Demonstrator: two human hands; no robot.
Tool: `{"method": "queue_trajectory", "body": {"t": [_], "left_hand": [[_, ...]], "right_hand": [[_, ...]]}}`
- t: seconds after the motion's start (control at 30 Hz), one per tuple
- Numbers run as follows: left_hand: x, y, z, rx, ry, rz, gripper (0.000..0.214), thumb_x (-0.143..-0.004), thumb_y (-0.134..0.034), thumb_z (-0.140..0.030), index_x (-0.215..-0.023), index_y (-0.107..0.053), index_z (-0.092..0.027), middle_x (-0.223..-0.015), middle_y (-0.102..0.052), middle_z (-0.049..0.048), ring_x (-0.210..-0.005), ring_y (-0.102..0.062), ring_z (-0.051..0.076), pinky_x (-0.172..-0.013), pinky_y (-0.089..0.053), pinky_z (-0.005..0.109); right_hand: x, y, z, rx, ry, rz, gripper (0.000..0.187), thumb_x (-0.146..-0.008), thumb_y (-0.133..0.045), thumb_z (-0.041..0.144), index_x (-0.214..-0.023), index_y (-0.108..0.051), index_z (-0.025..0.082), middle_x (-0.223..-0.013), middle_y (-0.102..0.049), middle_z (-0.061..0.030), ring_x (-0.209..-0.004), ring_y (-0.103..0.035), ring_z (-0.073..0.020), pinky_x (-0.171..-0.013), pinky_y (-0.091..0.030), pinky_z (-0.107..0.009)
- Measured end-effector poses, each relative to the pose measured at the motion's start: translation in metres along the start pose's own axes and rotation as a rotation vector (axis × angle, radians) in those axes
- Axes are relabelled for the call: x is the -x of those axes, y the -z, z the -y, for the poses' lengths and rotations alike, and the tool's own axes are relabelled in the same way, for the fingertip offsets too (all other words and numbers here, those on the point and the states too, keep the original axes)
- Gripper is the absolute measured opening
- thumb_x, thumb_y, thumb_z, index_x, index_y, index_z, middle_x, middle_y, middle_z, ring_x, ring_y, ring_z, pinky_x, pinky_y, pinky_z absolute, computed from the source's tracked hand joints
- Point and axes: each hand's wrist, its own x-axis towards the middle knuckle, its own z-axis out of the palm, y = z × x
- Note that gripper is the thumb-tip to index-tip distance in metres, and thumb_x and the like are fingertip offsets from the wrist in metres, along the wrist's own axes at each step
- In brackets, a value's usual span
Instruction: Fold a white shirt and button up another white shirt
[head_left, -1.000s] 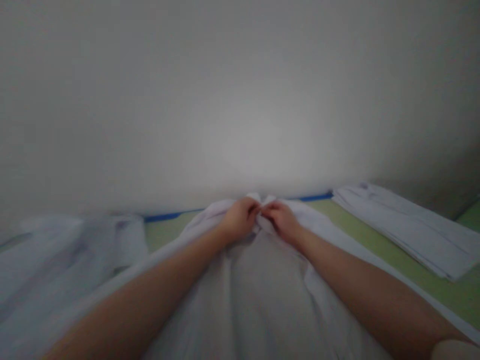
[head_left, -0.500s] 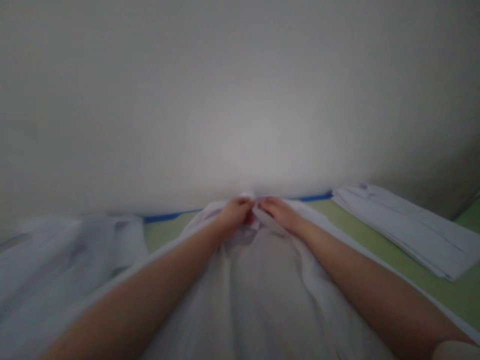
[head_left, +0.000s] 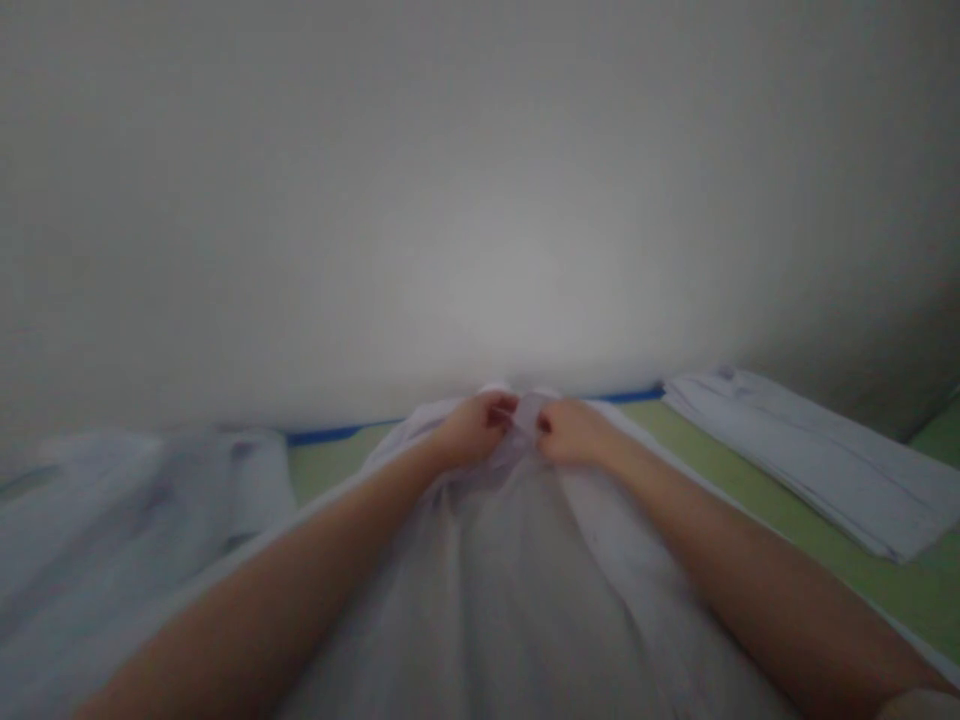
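Observation:
A white shirt (head_left: 517,570) lies spread out in front of me, its far end close to the wall. At that end, around what looks like the collar, my left hand (head_left: 474,430) pinches the cloth between thumb and fingers. Just to its right, my right hand (head_left: 574,432) is closed on the edge of the same shirt, fingers curled inward. A small strip of cloth shows between the two hands. Blur hides the finer detail at the fingertips.
On the right lies a neatly folded white garment (head_left: 817,460). Loose white cloth (head_left: 150,520) is heaped at the left. Under everything is a green surface (head_left: 322,468) with a blue edge (head_left: 630,396), against a plain pale wall (head_left: 480,200).
My right hand has shifted slightly right and curled its fingers in, opening a small gap between the hands. The left hand has stayed nearly in place, its fingers slightly moved.

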Motion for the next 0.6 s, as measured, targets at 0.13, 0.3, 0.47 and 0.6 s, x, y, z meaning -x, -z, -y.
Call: {"method": "queue_trajectory", "body": {"t": [0.13, 0.3, 0.47, 0.6], "left_hand": [[0.009, 0.0, -0.005, -0.553, 0.046, 0.066, 0.012, -0.067, -0.056, -0.024, -0.072, -0.063, -0.016, -0.067, -0.061, 0.0034, -0.058, -0.051, 0.013, -0.058, -0.037, 0.024], [0.014, -0.01, -0.004, -0.746, 0.092, 0.169, 0.022, -0.07, -0.055, -0.038, -0.067, -0.066, -0.018, -0.068, -0.065, 0.0064, -0.058, -0.052, 0.015, -0.056, -0.035, 0.025], [0.014, -0.018, 0.007, -0.733, 0.089, 0.106, 0.027, -0.075, -0.051, -0.041, -0.074, -0.069, -0.02, -0.076, -0.067, 0.0067, -0.065, -0.056, 0.017, -0.064, -0.039, 0.027], [0.014, -0.027, 0.013, -0.565, 0.041, 0.052, 0.022, -0.074, -0.055, -0.037, -0.077, -0.07, -0.021, -0.078, -0.068, 0.0076, -0.072, -0.059, 0.02, -0.07, -0.041, 0.029]], "right_hand": [[0.004, 0.009, -0.005, 0.097, -0.013, 0.097, 0.027, -0.07, -0.051, 0.031, -0.082, -0.07, 0.016, -0.082, -0.067, -0.0118, -0.073, -0.061, -0.0199, -0.058, -0.038, -0.024], [0.009, 0.028, -0.006, 0.223, -0.069, 0.195, 0.036, -0.064, -0.054, 0.036, -0.088, -0.071, 0.014, -0.086, -0.067, -0.0151, -0.074, -0.062, -0.0234, -0.058, -0.042, -0.027], [0.014, 0.035, 0.001, 0.207, 0.04, 0.221, 0.029, -0.063, -0.055, 0.033, -0.078, -0.072, 0.015, -0.076, -0.068, -0.0125, -0.066, -0.061, -0.0216, -0.053, -0.04, -0.027], [0.019, 0.032, 0.01, 0.132, 0.105, 0.178, 0.015, -0.06, -0.059, 0.022, -0.066, -0.071, 0.016, -0.065, -0.066, -0.0111, -0.06, -0.058, -0.0195, -0.055, -0.038, -0.027]]}}
